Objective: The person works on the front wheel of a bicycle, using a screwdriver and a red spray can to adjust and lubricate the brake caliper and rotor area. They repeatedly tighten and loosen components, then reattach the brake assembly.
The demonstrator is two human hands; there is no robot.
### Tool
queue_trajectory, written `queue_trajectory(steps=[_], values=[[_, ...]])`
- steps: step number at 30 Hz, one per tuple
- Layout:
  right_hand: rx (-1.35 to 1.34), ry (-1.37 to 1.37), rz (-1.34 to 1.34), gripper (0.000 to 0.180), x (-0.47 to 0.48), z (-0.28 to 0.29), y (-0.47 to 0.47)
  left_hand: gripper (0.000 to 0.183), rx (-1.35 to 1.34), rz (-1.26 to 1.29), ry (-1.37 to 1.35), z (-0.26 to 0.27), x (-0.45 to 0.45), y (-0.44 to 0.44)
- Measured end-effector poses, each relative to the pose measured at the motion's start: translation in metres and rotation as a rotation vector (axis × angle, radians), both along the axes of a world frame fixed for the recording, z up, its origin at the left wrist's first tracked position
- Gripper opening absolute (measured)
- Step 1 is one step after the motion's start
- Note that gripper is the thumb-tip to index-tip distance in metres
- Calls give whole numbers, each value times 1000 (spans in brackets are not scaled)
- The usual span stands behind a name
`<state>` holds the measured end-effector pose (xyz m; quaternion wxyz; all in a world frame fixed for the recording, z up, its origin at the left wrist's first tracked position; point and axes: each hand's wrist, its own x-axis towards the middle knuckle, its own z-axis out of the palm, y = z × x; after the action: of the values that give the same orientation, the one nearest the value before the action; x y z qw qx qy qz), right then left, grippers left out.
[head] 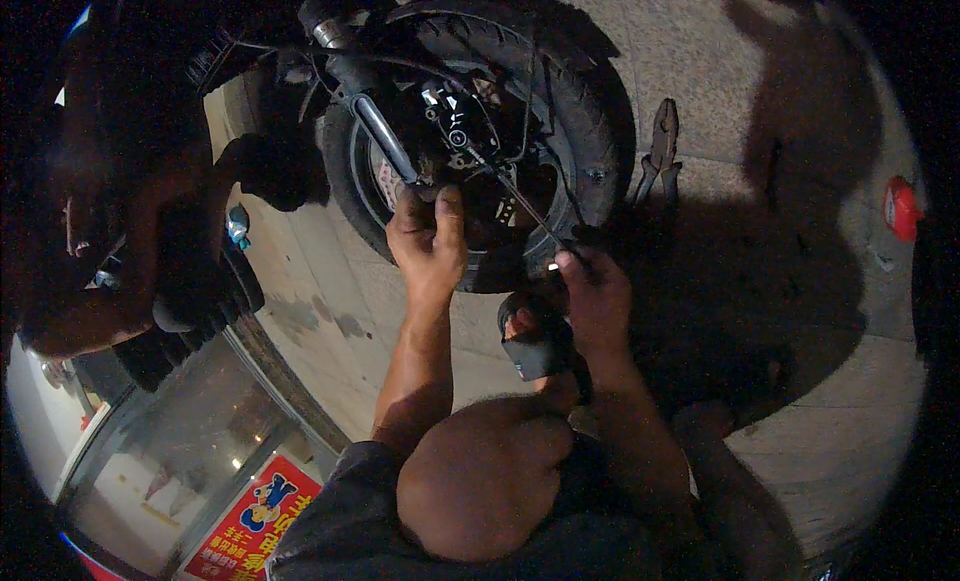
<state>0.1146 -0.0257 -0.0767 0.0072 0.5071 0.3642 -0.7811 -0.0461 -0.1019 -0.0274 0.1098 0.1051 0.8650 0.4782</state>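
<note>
A scooter or motorcycle front wheel [609, 142] stands before me, with a black tyre and a perforated brake disc [388, 182]. My left hand [427, 240] has thumb and fingers around a dark part at the lower end of the shiny fork tube [384, 138]; the fingers hide some of it. Right of it, my right hand [600, 296] grips a long thin rod-like tool [525, 198]. The tool slants up and left, its far end at the dark brake caliper [457, 120]. Shadow hides its handle, and whether the tip seats in a bolt cannot be told.
Pliers [663, 150] lie on the paving right of the tyre. Farther right is a red object [902, 208]. My sandalled foot [529, 345] is below the wheel. Another person's arm [90, 333] is at left, above a glass pane [187, 446] bearing a red sign [251, 513].
</note>
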Motion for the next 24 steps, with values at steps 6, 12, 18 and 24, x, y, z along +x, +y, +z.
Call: queue_trajectory(steps=[6, 12, 18, 24], values=[[-430, -19, -180, 27, -15, 38, 29, 9, -12, -26, 16, -5, -2, -8], [321, 204, -126, 32, -1, 27, -16, 15, -7, -27, 41, -9, -4, -8], [1034, 288, 266, 29, 14, 6, -4, 16, -24, -17, -6, -4, -5, -5], [415, 206, 87, 27, 17, -7, 1, 11, -5, -49, 17, -9, -5, -9]])
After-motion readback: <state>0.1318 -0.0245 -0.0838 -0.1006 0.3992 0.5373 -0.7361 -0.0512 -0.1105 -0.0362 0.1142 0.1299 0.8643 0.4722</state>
